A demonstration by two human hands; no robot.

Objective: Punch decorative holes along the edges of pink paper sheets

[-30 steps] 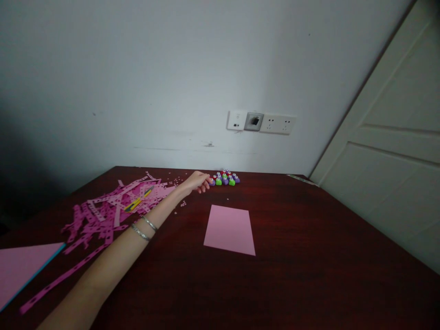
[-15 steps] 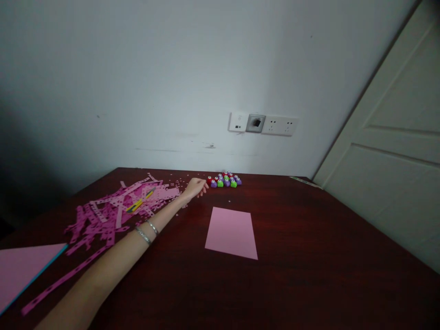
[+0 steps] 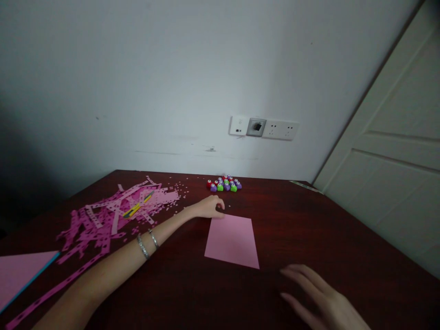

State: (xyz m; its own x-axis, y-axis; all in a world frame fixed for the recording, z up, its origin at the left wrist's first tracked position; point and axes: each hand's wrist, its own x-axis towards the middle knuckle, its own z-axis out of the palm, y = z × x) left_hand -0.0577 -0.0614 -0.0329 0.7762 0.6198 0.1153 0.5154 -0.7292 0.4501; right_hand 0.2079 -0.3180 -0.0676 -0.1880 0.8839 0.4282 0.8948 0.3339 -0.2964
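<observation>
A sheet of pink paper (image 3: pixel 233 240) lies flat on the dark red-brown table. At its far left corner is my left hand (image 3: pixel 211 207), palm down, with the thumb tip on or just over the paper. A gap shows between that thumb and the curled forefinger. My right hand (image 3: pixel 316 291) has come in at the lower right, fingers spread, holding nothing, a little apart from the sheet's near right corner. Beyond my left hand stands a cluster of small red, purple and green craft punches (image 3: pixel 227 184) with white round tops.
On the left lies a heap of pink paper strips (image 3: pixel 103 215) with punched holes, scattered cut-outs around it. A yellow cutter knife (image 3: pixel 137 205) rests on the heap. Pink sheets with a blue edge (image 3: pixel 27 272) lie near left. Wall sockets (image 3: pixel 280 129) sit above the table's back edge.
My left hand has moved from beside the punches toward me and right, to the paper's far left corner. My right hand has entered from the lower right.
</observation>
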